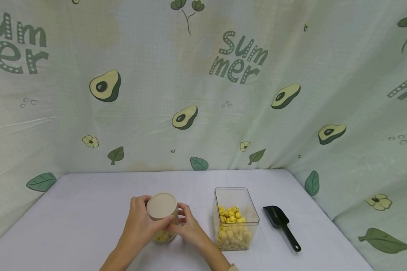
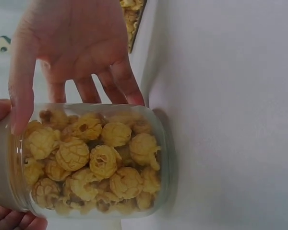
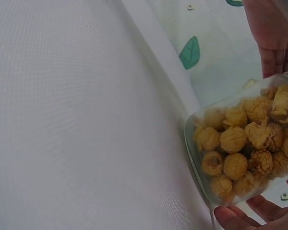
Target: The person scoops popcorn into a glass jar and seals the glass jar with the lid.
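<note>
The scene is seen from the head view above and behind, facing forward and down across the desk [image 1: 88,210] toward the printed curtain [image 1: 203,94]. The jar [image 1: 162,216] is viewed very closely from the left wrist, and equally closely from the right wrist on the opposite side. The jar of popcorn [image 2: 93,160] is shared by all three views.

left hand [image 1: 140,222]: bare, no glove, no ring or band to be seen on its fingers [image 2: 89,88]
right hand [image 1: 190,227]: bare, no ring on the fingers; nails short and unpainted
forearms: both uncovered from behind the fingers back to the lower edge of the head view
sleeve [image 1: 233,267]: only a small pale beige edge shows, far back from the right hand's fingers, at the picture's bottom edge
</note>
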Tool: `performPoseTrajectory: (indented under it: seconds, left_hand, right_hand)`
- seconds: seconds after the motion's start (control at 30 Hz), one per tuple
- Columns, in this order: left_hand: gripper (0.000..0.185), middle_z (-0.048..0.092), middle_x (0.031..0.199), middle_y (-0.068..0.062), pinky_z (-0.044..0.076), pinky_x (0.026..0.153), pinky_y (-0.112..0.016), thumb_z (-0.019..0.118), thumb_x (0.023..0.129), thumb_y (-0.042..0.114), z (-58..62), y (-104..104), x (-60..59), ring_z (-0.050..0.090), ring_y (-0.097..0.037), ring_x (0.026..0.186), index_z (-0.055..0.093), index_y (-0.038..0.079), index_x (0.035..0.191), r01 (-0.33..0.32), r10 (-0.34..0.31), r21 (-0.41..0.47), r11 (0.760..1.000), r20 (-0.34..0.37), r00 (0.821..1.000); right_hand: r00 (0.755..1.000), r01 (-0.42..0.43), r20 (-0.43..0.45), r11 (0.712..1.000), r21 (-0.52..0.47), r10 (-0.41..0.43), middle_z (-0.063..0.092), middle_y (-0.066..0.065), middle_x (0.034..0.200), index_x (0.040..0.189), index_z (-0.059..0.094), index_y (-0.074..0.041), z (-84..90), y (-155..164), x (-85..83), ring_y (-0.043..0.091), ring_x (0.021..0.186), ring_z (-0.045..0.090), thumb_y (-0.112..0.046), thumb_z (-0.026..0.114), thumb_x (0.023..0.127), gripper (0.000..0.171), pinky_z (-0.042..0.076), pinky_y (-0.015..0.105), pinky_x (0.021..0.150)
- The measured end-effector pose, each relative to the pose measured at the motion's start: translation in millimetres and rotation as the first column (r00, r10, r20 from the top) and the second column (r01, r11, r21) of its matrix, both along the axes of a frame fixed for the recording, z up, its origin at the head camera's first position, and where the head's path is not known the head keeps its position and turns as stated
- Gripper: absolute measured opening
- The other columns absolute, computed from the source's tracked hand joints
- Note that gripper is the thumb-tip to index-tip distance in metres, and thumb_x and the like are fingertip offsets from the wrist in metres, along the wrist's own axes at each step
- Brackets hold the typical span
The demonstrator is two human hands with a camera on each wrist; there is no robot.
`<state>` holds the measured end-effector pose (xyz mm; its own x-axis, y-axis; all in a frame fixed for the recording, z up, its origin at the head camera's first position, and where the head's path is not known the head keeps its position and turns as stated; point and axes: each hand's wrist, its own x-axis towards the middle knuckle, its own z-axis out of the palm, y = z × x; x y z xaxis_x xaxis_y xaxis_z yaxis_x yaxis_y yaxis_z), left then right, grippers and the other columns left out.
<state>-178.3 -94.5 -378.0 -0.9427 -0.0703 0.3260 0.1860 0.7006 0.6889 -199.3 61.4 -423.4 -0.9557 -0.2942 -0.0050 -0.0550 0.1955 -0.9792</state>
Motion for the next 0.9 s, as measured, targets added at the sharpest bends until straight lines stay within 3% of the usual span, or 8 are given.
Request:
performPoseTrajectory:
  seconds: [0.27,0.47,0.67,0.9]
  left_hand:
    - [0.082,0.042,0.106,-0.017,0.05,0.08,-0.042,0.083,0.064,0.041,-0.2,-1,-5.7,0.05,-0.028,0.094,0.041,-0.008,0.114,0.031,-0.031,-0.036,0.999,0.0,1.0]
    - [0.081,0.046,0.109,-0.012,0.051,0.083,-0.04,0.083,0.064,0.041,-4.3,-15,-13.6,0.051,-0.023,0.099,0.043,-0.003,0.118,0.156,-0.157,-0.018,0.988,-0.033,0.987]
    - [0.076,0.052,0.112,-0.005,0.052,0.084,-0.032,0.082,0.066,0.04,-9.6,-33,-25.5,0.051,-0.017,0.102,0.047,0.001,0.121,0.314,-0.316,-0.036,0.949,-0.095,0.944]
    - [0.07,0.056,0.122,-0.003,0.052,0.088,-0.029,0.08,0.071,0.032,-9.3,-54,-37.1,0.051,-0.01,0.11,0.049,0.006,0.129,0.491,-0.49,-0.017,0.871,-0.08,0.868]
  right_hand:
    - [1.0,0.013,0.005,1.0,0.009,-0.013,0.045,0.01,0.129,0.136,0.037,-0.021,-0.9,2,-2.0,0.023,0.108,0.044,-0.025,0.074,0.076,0.07,0.044,0.041,0.08]
    - [1.0,-0.007,0.004,1.0,-0.005,0.007,0.045,0.01,0.129,0.137,0.036,-0.019,-0.9,2,-2.8,0.023,0.108,0.044,-0.031,0.074,0.077,0.072,0.044,0.042,0.082]
    - [1.0,-0.027,0.007,1.0,-0.012,0.027,0.044,0.01,0.129,0.139,0.035,-0.019,-1.1,2,-2.5,0.023,0.109,0.043,-0.041,0.075,0.075,0.079,0.044,0.041,0.082]
    - [1.0,-0.027,0.016,1.0,0.005,0.027,0.043,0.01,0.131,0.139,0.034,-0.02,-1.4,0,-2.6,0.023,0.11,0.042,-0.047,0.074,0.074,0.081,0.045,0.043,0.083]
